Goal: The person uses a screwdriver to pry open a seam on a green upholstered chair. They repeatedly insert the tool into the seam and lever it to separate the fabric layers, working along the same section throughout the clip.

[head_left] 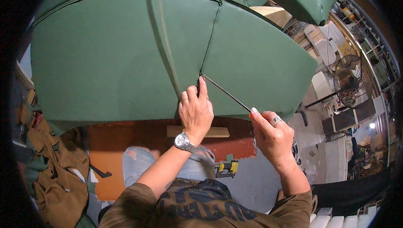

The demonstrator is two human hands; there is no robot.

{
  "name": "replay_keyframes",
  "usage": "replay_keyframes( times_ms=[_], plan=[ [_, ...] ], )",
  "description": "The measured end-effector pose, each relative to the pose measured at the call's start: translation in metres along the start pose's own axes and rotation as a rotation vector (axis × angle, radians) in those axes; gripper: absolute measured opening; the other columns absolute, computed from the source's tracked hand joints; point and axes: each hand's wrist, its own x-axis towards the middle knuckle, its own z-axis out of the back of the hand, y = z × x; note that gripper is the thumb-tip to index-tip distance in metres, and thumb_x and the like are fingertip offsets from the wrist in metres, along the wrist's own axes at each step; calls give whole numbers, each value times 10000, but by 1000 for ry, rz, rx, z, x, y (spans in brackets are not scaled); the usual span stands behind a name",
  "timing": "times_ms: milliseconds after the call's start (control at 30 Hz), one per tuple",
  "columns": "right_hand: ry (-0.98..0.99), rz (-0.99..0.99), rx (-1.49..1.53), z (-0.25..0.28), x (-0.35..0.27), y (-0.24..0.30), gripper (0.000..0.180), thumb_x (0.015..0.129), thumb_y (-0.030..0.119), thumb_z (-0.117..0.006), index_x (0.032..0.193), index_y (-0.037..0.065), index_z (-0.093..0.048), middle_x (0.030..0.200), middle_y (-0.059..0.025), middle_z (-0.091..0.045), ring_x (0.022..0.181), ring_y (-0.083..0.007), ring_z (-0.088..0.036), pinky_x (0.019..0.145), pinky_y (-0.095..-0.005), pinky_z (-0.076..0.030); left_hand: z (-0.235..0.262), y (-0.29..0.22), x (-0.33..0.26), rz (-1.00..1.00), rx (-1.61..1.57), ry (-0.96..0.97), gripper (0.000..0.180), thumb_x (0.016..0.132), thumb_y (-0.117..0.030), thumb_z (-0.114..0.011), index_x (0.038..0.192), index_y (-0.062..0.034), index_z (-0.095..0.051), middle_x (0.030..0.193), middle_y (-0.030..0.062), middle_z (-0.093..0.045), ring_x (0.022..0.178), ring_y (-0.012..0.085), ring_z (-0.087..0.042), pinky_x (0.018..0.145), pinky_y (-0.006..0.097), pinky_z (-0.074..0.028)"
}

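- Far left: brown fabric (63,181), heaped, rumpled.
- Green upholstered piece (113,60) spans most of the view, in front of the person.
- Pale hose (163,26) hangs in front of it, running down to just beside the left hand.
- Left hand (196,112): index finger straight, tip at the seam (206,51) by the tool's end; other fingers partly curled. Can't tell from here if it grips anything.
- Long-shafted tool (226,92): slants across the green cover, tip at the seam.
- Yellow-black staple gun (226,168): lower, near the person's jeans.
- Right hand (275,137): closed round the tool's orange handle.
- Far right: fan (351,76).
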Motion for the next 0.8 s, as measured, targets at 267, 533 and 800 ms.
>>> replay_keyframes(
  times_ms=[267,533,800],
  plan=[
    [54,-13,-48,7,3,8,391,914,105,-819,1285,222,-790,998,-44,-755,738,-241,-737,579,-377,-582,-1,1,1,-8,31,14,735,936,-118,-738,1631,-56,-509,1199,163,-588,1073,368,-601,867,488,-562],
    [121,-14,-68,20,15,13,465,863,69,-804,1311,196,-786,1029,-54,-752,741,-250,-735,575,-387,-577,11,0,5,-9,17,57,744,938,-121,-737,1640,-50,-502,1214,168,-588,1087,368,-600,894,488,-569],
    [152,11,-47,20,8,9,551,799,26,-807,1331,165,-783,1042,-65,-749,733,-254,-720,586,-367,-575,17,-1,6,6,-30,99,718,938,-139,-729,1618,-28,-528,1205,180,-589,1092,376,-594,915,493,-560]
  ],
)
